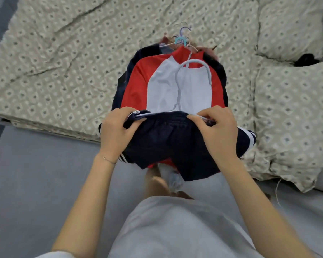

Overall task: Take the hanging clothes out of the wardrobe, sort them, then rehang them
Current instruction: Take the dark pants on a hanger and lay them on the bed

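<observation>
The left hand [117, 131] has its fingers curled over one end of the waistband of a pair of navy shorts [168, 144] with white side stripes. The right hand [217, 133] pinches the other end, fingertips pressed together where the waistband meets a white hanger [194, 61]. The hanger's hook points away from the hands. A thin bracelet [108, 161] circles the left wrist. Just beyond the hands, under the hook, a red and white jacket [138, 84] lies flat on top of darker garments, with more hangers [182, 39] bunched at its far end. This pile rests on a bed [63, 62] with a patterned quilt. A matching pillow [291, 108] lies to the right of the right hand. Grey floor [45, 164] lies below the left hand.
</observation>
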{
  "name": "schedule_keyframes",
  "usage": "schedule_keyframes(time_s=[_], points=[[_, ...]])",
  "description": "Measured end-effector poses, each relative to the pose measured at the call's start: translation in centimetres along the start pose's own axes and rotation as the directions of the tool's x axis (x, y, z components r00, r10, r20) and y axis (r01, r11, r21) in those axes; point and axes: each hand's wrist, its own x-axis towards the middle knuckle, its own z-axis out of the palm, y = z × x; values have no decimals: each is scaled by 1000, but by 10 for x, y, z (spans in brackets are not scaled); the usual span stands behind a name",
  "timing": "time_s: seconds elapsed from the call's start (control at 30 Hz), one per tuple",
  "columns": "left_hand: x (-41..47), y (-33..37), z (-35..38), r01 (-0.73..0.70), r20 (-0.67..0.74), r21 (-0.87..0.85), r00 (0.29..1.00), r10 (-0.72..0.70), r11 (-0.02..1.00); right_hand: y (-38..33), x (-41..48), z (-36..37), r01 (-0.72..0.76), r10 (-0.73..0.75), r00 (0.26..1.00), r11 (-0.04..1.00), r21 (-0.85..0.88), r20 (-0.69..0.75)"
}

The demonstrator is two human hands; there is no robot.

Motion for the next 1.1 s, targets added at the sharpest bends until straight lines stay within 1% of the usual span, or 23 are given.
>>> schedule_keyframes(time_s=[0.07,0.13,0.33,0.43,0.6,0.67,0.77,0.87,1.0,1.1], points=[[27,-13,19,0,80,-46,997,4,999,12,22,12,-38,37,999,999,-23,-38],[53,-24,39,-3,112,-74,994,12,997,20,41,27,-82,79,994,996,-33,-74],[118,-49,98,38,81,-129,996,-27,991,43,100,65,-209,190,970,971,-116,-153],[143,-61,131,56,86,-147,995,-44,987,66,132,81,-265,244,956,957,-120,-160],[197,-83,183,115,91,-171,991,-100,979,105,201,113,-269,247,954,956,-120,-171],[224,-88,199,105,65,-176,993,-95,979,116,231,122,-263,238,953,957,-120,-188],[268,-101,232,99,37,-145,995,-95,984,136,281,139,-263,241,952,960,-99,-188],[300,-119,264,132,30,-72,991,-131,989,160,321,160,-271,254,952,959,-83,-173],[316,-134,295,121,1,8,993,-121,993,195,347,188,-303,290,948,948,-93,-133],[320,-144,311,128,-1,46,992,-128,991,213,354,202,-309,290,948,938,-156,-129]])
